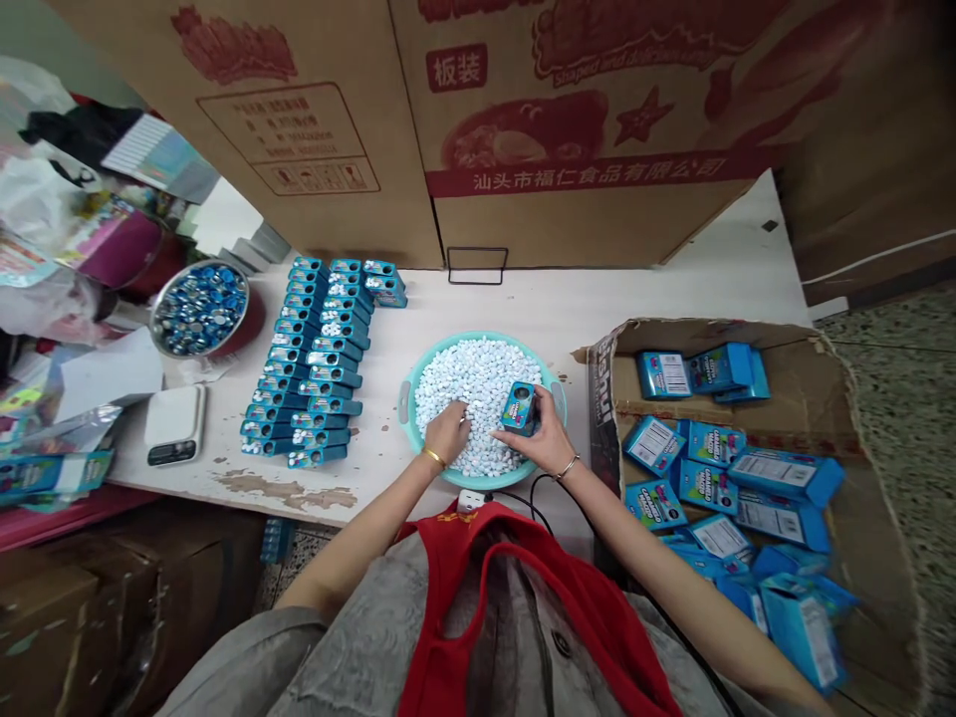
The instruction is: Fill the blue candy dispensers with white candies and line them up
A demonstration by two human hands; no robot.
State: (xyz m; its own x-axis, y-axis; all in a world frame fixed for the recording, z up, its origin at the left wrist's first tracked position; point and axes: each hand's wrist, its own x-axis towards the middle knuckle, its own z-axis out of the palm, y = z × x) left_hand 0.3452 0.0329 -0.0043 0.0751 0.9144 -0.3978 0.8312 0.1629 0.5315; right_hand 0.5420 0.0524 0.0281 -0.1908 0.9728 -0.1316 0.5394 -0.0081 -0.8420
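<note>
A turquoise basin (413, 445) full of small white candies (482, 373) stands before me on the table. My left hand (448, 435) is at the left part of the candies, its fingers curled together and touching them; what is between the fingertips is hidden. Over the right side of the basin, my right hand (544, 438) grips a small blue candy box (519, 406) between thumb and fingers. The box has a round hole in its upward face, and it looks dark inside.
Rows of blue boxes (329, 373), several with white candies showing, stand left of the basin. Further left are a kitchen scale (174, 423) and a bowl of blue foil pieces (200, 309). At right, a carton (608, 398) holds blue boxes. Large cartons (523, 229) line the back.
</note>
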